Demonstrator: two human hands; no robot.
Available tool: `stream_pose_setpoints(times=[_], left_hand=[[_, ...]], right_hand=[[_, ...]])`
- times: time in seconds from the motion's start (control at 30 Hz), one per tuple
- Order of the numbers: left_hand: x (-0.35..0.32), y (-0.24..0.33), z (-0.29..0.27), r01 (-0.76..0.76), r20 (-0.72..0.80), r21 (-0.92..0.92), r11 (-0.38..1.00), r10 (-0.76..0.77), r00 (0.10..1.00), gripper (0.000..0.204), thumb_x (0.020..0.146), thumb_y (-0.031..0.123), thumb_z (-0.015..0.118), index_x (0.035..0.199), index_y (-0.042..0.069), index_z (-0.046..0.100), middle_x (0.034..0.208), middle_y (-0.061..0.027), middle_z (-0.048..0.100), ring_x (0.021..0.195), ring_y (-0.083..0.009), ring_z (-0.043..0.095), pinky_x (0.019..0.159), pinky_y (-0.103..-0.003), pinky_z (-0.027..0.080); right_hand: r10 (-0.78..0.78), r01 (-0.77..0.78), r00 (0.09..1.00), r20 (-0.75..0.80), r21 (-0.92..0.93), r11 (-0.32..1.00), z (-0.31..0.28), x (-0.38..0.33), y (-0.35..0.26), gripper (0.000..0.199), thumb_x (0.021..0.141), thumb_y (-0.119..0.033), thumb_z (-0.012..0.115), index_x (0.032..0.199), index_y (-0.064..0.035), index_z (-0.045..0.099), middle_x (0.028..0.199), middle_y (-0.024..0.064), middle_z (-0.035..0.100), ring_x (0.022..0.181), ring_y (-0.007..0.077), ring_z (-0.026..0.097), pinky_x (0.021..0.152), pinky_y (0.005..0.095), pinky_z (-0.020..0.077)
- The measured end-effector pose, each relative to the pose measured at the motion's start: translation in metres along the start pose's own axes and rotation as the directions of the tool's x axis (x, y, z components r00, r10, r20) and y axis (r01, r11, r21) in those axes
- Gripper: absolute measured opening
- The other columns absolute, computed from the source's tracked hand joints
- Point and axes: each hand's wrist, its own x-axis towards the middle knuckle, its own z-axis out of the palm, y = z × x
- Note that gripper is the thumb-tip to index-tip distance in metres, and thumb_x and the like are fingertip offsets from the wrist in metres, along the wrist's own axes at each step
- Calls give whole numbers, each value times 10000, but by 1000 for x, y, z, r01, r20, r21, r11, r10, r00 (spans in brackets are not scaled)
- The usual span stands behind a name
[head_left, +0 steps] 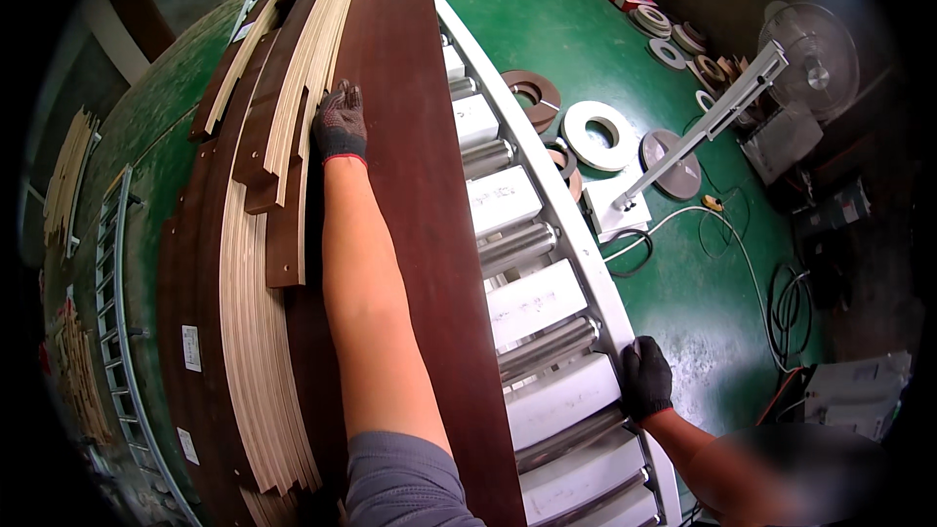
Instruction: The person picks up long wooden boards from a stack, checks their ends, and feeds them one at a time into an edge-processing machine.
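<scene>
My left hand, in a dark dotted glove with a red cuff, reaches far forward. It lies on the left side of a long dark brown board, beside a stack of narrow strips with pale layered edges. Its fingers point forward and look stretched out, though their undersides are hidden. On the right, my black-gloved right hand is closed over the white side rail of a roller conveyor. The board lies lengthwise along the conveyor's left part.
More brown boards with pale edges are stacked left. Beyond them stands another roller frame. On the green floor at right are edging rolls, a white-based stand with a slanted arm, cables and a fan.
</scene>
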Motion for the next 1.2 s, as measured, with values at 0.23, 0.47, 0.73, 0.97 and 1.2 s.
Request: stream_pose_setpoints(times=[0.23,0.47,0.73,0.97,1.2], left_hand=[[4,6,3,144,253,167,975,-183,950,250,899,-47,496,1142,-105,497,1180,-298,553,1124,-398,555,1022,-530,465],[-34,1,15,94,115,180,979,-116,987,268,860,32,595,1104,-72,556,1056,-170,584,1071,-323,601,992,-426,510],[-220,37,131,-484,399,870,89,447,800,455,814,107,614,1251,-2,547,1184,-162,617,1110,-300,585,937,-367,481],[-266,174,63,106,-79,985,-139,187,979,724,768,281,655,1370,-54,432,1240,-252,576,1066,-364,601,915,-426,488],[-267,167,50,50,-34,932,-359,52,998,848,693,281,682,1430,-14,384,1308,-269,561,1180,-384,577,976,-438,470]], right_hand=[[-32,32,999,18,-7,999,0,0,-5,251,941,-251,513,1021,-21,571,962,261,620,905,460,598,788,508,466],[-88,88,996,8,-32,996,2,-1,-3,265,952,-250,503,1026,-4,566,971,267,622,911,462,597,790,506,466],[-63,62,998,-25,-46,997,-1,1,1,308,967,-288,478,1035,-1,568,982,268,621,933,461,592,802,505,466],[-10,10,1000,25,-9,1000,-2,2,-7,325,961,-330,496,997,-13,558,1006,262,622,947,448,600,811,506,471],[47,-47,998,45,1,999,-6,1,-9,368,971,-380,473,1006,-25,566,1024,247,628,965,445,600,835,519,467]])
